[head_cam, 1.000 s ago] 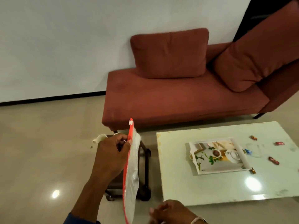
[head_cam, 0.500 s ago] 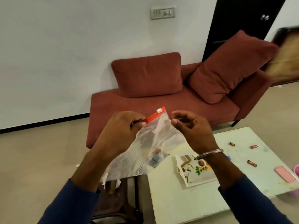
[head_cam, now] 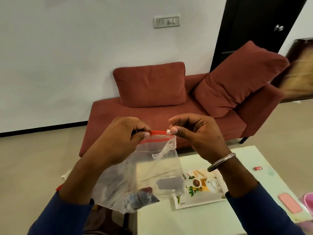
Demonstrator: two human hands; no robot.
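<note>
A clear plastic zip bag [head_cam: 145, 177] with a red zip strip [head_cam: 158, 133] along its top hangs in front of me, above the table's left edge. Small dark wrapped items lie in its bottom. My left hand [head_cam: 122, 138] pinches the left end of the red strip. My right hand [head_cam: 194, 131] pinches the white slider at the strip's right end. The strip runs level between the two hands.
A pale green low table [head_cam: 194, 219] stands below, bearing a printed tray [head_cam: 203, 199], a pink phone [head_cam: 289, 202] and a small red sweet [head_cam: 257, 168]. A red sofa [head_cam: 128, 116] with two cushions stands against the white wall. A dark stool stands at the table's left.
The view rose from the floor and table. My right hand came up and took the slider end of the strip; the bag swung from edge-on to hanging level between both hands.
</note>
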